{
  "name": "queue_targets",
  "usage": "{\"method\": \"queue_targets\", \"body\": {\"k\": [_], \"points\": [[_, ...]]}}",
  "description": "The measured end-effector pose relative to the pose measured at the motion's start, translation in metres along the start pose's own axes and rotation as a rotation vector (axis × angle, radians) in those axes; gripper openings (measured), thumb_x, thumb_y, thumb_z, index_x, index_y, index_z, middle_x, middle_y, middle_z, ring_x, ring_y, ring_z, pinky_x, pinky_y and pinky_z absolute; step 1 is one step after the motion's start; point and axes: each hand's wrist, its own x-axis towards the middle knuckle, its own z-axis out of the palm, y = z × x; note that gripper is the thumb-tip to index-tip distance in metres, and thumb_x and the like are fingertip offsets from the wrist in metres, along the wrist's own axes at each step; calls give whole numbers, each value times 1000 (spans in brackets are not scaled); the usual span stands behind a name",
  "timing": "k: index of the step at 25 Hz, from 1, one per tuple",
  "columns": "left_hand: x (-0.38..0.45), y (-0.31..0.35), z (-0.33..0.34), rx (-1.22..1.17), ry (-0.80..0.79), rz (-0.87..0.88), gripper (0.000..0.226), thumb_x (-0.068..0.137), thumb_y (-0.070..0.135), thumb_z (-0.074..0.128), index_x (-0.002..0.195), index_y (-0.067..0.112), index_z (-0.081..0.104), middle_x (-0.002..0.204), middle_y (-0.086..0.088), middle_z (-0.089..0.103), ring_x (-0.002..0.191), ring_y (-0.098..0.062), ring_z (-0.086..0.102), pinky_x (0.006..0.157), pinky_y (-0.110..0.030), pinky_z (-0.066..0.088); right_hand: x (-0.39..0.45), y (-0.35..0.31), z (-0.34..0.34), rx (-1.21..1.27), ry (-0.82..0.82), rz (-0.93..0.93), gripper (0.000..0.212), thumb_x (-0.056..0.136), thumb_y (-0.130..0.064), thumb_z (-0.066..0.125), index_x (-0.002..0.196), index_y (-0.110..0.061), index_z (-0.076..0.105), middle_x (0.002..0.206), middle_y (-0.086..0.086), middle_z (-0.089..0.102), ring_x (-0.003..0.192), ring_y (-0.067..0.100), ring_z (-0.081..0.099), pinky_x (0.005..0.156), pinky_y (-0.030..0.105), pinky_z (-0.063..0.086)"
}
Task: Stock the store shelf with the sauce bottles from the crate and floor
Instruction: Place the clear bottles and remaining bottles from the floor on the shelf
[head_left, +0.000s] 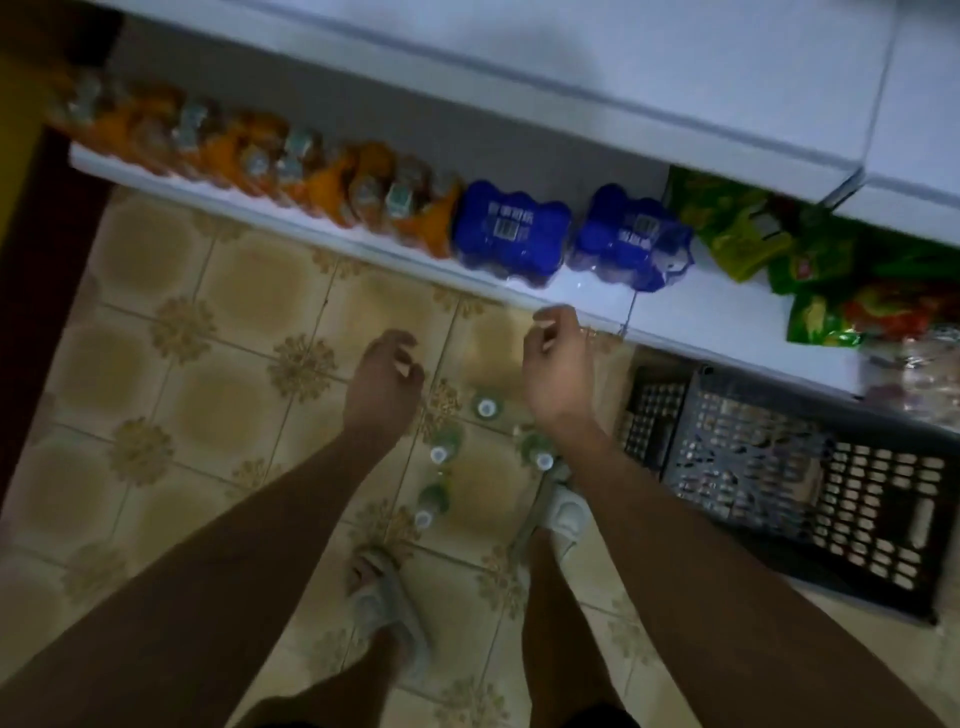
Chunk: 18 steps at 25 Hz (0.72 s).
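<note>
Green sauce bottles w/ white caps (439, 454): four stand on tiled floor (156, 364), none visible on white metal shelf (571, 306). Dark plastic crate (810, 467) looks empty. Left hand (382, 376) & right hand (558, 364) hang loosely curled, holding nothing. Most stocking left, I'd judge.

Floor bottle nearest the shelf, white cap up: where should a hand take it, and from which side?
Grip the floor bottle at its neck just under the cap, from above: it stands upright, cap towards the camera. The right hand hovers nearest, holding nothing.
</note>
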Motion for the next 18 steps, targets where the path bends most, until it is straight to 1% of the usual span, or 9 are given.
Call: {"method": "queue_targets", "body": {"k": [2,4,5,7,9,11,13,15,18], "points": [[-26,-59,30,81,-158,-171,27,90,21,62,116,22,54,106,-4,65,88,-22,64,72,-30,51,-26,61,28,-184,-85,130,9,98,-17,45,104,-14,51,81,8,62,73,28,61,61,35,47],[-50,-104,57,164,-331,-317,33,89,30,62,118,18,52,105,-7,65,91,-27,63,79,-36,53,-49,113,45,-342,-162,279,18,97,-20,46,107,-9,55,93,15,66,90,35,63,76,38,50],[-61,-121,69,192,-399,-362,37,88,34,63,119,18,51,104,-8,65,92,-28,63,79,-36,53,-60,134,52,-407,-211,353,22,96,-22,47,111,-8,55,103,17,66,99,37,62,84,41,50],[-82,-147,92,211,-472,-395,47,86,36,64,125,18,48,109,-10,65,97,-30,63,77,-33,49,-77,174,62,-503,-304,467,34,92,-26,51,119,-7,53,117,20,62,109,39,58,84,40,49],[-96,-161,112,225,-481,-384,55,84,27,67,133,18,44,117,-12,64,105,-31,62,77,-32,47,-81,199,67,-593,-366,518,46,85,-35,54,123,-8,53,123,19,59,111,37,57,81,38,50],[-101,-173,125,210,-470,-397,64,81,17,69,139,18,41,124,-12,61,110,-31,60,81,-34,50,-75,213,70,-655,-396,499,55,84,-39,56,129,-8,50,127,17,58,117,36,55,89,40,50],[-103,-184,140,178,-462,-421,71,78,10,70,141,19,40,129,-12,58,111,-31,59,86,-38,53,-64,222,70,-655,-364,466,63,87,-37,61,138,-8,39,129,16,58,121,37,54,94,42,49],[-98,-192,155,137,-466,-430,75,77,2,70,142,20,40,132,-13,57,113,-31,59,88,-38,54,-55,232,68,-638,-332,425,71,88,-31,66,145,-14,27,128,15,61,118,37,57,90,40,48],[-92,-202,176,13,-409,-430,75,74,-9,67,138,24,46,130,-11,57,112,-31,59,84,-36,54,-48,254,67,-516,-340,350,76,85,-19,70,147,-30,27,123,8,64,114,33,60,87,37,47]]}}
